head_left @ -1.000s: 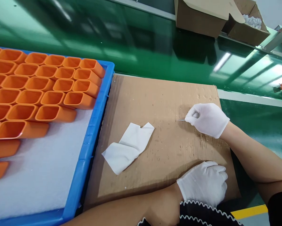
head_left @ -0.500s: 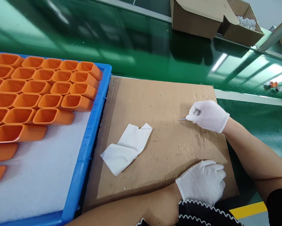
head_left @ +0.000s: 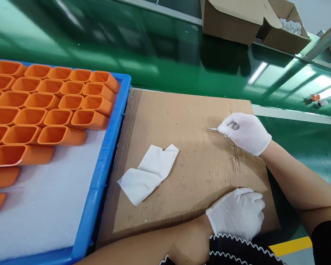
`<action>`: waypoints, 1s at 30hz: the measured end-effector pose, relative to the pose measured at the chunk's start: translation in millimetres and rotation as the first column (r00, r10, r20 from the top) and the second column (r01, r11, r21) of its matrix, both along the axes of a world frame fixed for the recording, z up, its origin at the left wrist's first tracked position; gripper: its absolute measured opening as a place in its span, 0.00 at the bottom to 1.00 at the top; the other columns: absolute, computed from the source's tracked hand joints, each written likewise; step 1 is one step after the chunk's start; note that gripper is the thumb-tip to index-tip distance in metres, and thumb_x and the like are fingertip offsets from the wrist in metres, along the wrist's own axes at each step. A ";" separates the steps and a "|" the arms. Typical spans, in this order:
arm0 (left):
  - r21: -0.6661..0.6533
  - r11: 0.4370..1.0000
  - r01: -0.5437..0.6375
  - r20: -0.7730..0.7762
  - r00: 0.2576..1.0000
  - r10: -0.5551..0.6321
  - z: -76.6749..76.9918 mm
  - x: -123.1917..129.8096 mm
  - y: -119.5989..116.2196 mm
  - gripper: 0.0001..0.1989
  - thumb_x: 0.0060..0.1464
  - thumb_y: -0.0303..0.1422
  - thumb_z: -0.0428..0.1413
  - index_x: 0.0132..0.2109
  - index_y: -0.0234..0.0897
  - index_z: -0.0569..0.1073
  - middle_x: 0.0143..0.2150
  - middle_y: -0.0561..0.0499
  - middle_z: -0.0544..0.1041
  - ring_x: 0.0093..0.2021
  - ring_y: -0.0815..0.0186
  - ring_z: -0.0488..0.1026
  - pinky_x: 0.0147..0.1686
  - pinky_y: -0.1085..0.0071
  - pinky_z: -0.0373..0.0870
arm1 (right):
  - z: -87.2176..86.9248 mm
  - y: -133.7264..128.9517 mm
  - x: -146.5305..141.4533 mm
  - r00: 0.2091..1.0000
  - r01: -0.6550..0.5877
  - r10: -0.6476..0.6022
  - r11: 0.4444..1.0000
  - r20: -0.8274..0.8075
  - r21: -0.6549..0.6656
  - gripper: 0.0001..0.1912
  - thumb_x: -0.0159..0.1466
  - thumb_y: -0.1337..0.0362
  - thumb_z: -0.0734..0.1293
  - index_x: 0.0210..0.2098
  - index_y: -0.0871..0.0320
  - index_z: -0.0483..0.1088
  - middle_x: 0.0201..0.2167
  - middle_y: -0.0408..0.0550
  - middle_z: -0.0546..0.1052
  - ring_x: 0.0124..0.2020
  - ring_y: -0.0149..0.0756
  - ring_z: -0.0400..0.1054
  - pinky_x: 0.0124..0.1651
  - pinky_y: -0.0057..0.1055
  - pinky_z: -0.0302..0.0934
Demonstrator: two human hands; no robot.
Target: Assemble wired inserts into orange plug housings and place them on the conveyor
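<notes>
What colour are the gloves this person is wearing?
Plain white: the gloves match on the left hand and right hand, best seen in the head view.

From my remote view, I can read no lettering, label, brand, number or sign, whether on the flat brown cardboard sheet (head_left: 193,117) or the rectangular blue plastic tray (head_left: 95,191).

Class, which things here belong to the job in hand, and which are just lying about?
Job, it seems:
thin tool in the right hand
cardboard underneath

Seemingly lying about, untouched:
white sheet
orange tubes in blue tray
boxes behind
</notes>
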State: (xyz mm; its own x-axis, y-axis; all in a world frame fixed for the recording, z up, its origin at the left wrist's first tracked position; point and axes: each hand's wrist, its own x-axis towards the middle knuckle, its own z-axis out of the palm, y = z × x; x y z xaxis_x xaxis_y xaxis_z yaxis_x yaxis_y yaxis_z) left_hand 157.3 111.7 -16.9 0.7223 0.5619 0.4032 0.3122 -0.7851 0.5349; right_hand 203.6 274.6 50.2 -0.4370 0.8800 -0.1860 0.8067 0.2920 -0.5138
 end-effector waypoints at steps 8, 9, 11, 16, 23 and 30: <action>0.011 1.000 -0.024 0.031 0.999 0.024 -2.5 1.7 -2.1 0.11 0.60 0.29 0.61 0.28 0.35 0.75 0.31 0.51 0.75 0.38 0.63 0.72 0.37 0.64 0.67 | -7.6 -6.4 0.4 0.959 -0.066 0.129 0.968 -0.254 0.242 0.16 0.70 0.67 0.61 0.47 0.53 0.79 0.35 0.46 0.74 0.35 0.37 0.69 0.46 0.37 0.65; 0.012 1.000 -0.023 0.030 0.999 0.023 -2.9 2.0 -2.3 0.11 0.60 0.29 0.61 0.28 0.35 0.75 0.31 0.51 0.75 0.38 0.63 0.72 0.37 0.64 0.68 | -8.4 -7.3 1.2 0.956 -0.090 0.150 0.968 -0.253 0.236 0.16 0.71 0.66 0.60 0.46 0.53 0.80 0.35 0.46 0.73 0.35 0.36 0.69 0.46 0.37 0.65; 0.013 1.000 -0.005 0.021 1.000 0.005 -3.4 2.0 -2.4 0.10 0.59 0.29 0.62 0.28 0.35 0.75 0.31 0.51 0.75 0.38 0.63 0.72 0.37 0.64 0.67 | -9.6 -8.6 1.9 0.957 -0.109 0.167 0.965 -0.238 0.239 0.16 0.71 0.65 0.59 0.46 0.53 0.79 0.34 0.46 0.73 0.37 0.37 0.70 0.47 0.36 0.65; 0.018 0.999 -0.042 0.032 0.999 0.042 -4.0 2.5 -2.8 0.11 0.60 0.28 0.61 0.28 0.35 0.75 0.32 0.51 0.75 0.37 0.63 0.72 0.36 0.64 0.66 | -11.7 -8.1 -1.3 0.941 -0.008 0.102 0.960 -0.323 0.280 0.21 0.73 0.66 0.58 0.62 0.48 0.71 0.38 0.46 0.71 0.38 0.35 0.69 0.47 0.34 0.68; 0.012 0.994 -0.112 0.059 0.992 0.111 -4.9 4.7 -5.5 0.11 0.59 0.26 0.60 0.27 0.36 0.75 0.30 0.52 0.74 0.36 0.65 0.72 0.37 0.66 0.66 | -22.4 -0.7 2.3 0.790 -0.092 0.131 0.991 -0.598 0.096 0.16 0.70 0.63 0.62 0.53 0.53 0.78 0.39 0.47 0.74 0.36 0.32 0.74 0.48 0.39 0.72; 0.029 0.996 -0.087 0.083 0.993 0.084 -6.0 3.7 -3.4 0.11 0.58 0.27 0.62 0.27 0.35 0.75 0.30 0.52 0.75 0.35 0.65 0.71 0.35 0.66 0.66 | -24.5 5.2 4.7 0.738 -0.115 -0.086 0.961 -0.669 -0.250 0.29 0.59 0.66 0.71 0.60 0.59 0.72 0.42 0.49 0.83 0.48 0.43 0.78 0.54 0.44 0.74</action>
